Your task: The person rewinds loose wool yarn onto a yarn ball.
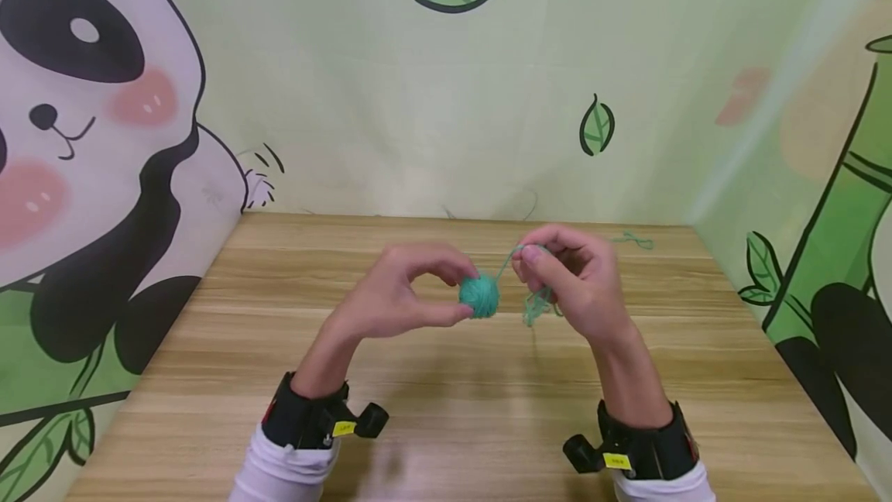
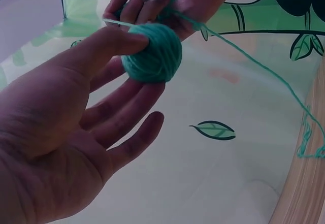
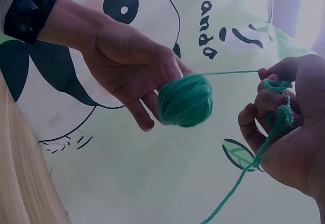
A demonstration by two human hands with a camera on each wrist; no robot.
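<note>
A small ball of teal yarn [image 1: 479,295] is held above the table between the thumb and fingers of my left hand [image 1: 397,293]. To its right, my right hand [image 1: 574,277] pinches the yarn strand [image 3: 231,72], which runs taut from the ball in the right wrist view. Loose loops of yarn [image 1: 536,306] hang from the right palm, and more loops lie among its curled fingers. In the left wrist view a trailing strand [image 2: 249,57] leads from the right hand down to yarn on the table.
A loose bit of yarn [image 1: 634,239] lies at the back right of the wooden table [image 1: 446,424]. Behind the table stands a pale green backdrop [image 1: 334,84] printed with pandas and leaves. Both wrists wear black straps [image 1: 307,413] with small cameras.
</note>
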